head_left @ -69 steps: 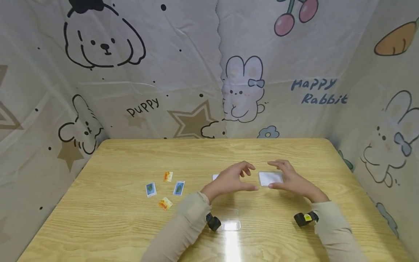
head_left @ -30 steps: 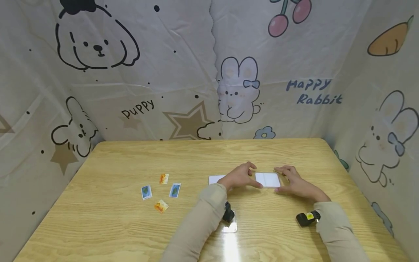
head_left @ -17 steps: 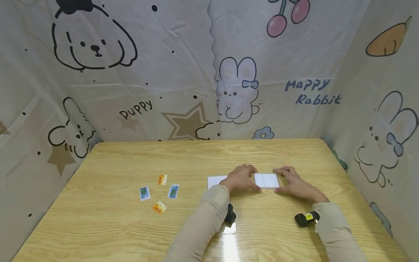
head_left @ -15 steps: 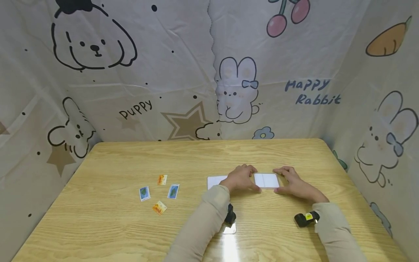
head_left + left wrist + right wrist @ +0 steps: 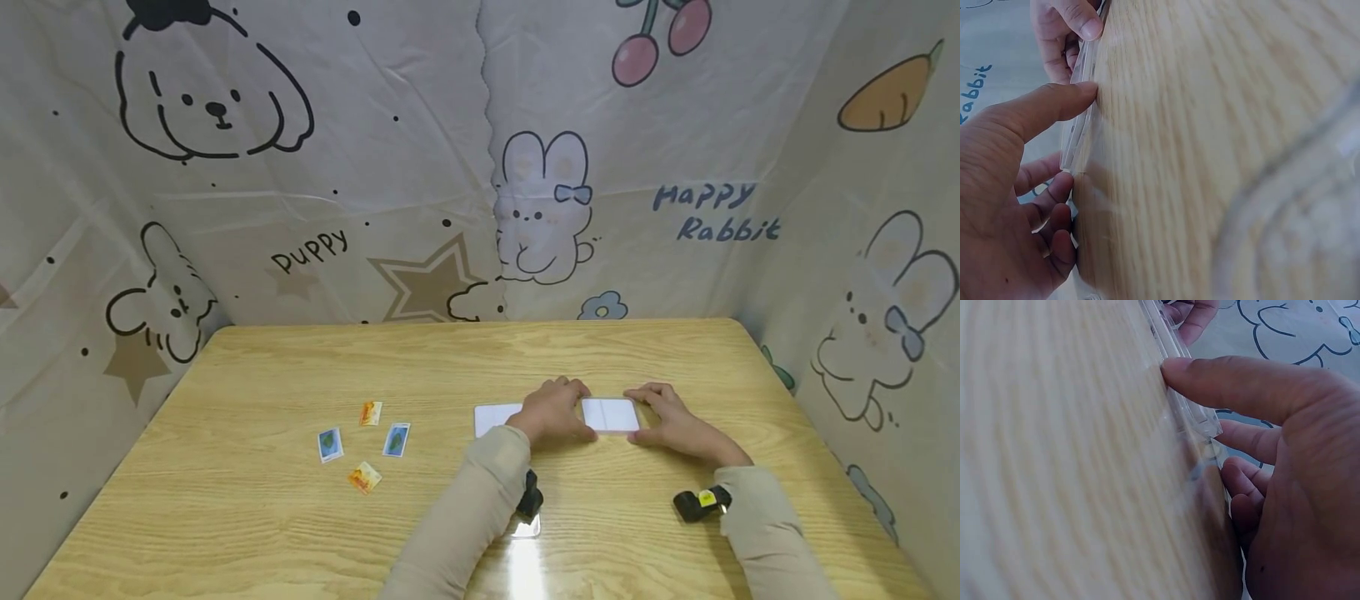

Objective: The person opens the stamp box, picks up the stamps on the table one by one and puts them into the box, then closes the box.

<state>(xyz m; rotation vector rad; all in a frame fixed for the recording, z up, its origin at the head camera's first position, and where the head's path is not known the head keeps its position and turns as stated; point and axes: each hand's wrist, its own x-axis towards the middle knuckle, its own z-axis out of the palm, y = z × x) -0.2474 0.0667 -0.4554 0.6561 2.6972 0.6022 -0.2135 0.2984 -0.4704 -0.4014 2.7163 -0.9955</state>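
Head view first: high over the near side, looking forward and down, well back, with most of the tabletop (image 5: 300, 367) and the cloth (image 5: 431, 158) behind! Over to the left wrist camera (image 5: 531, 500), in tight, tipped sideways, facing past the left grip (image 5: 553, 412) toward the right grip (image 5: 671, 423). The right wrist camera (image 5: 686, 507) answers, just as close, facing back! Both close-ups share the clear case (image 5: 611, 415) between the grips.
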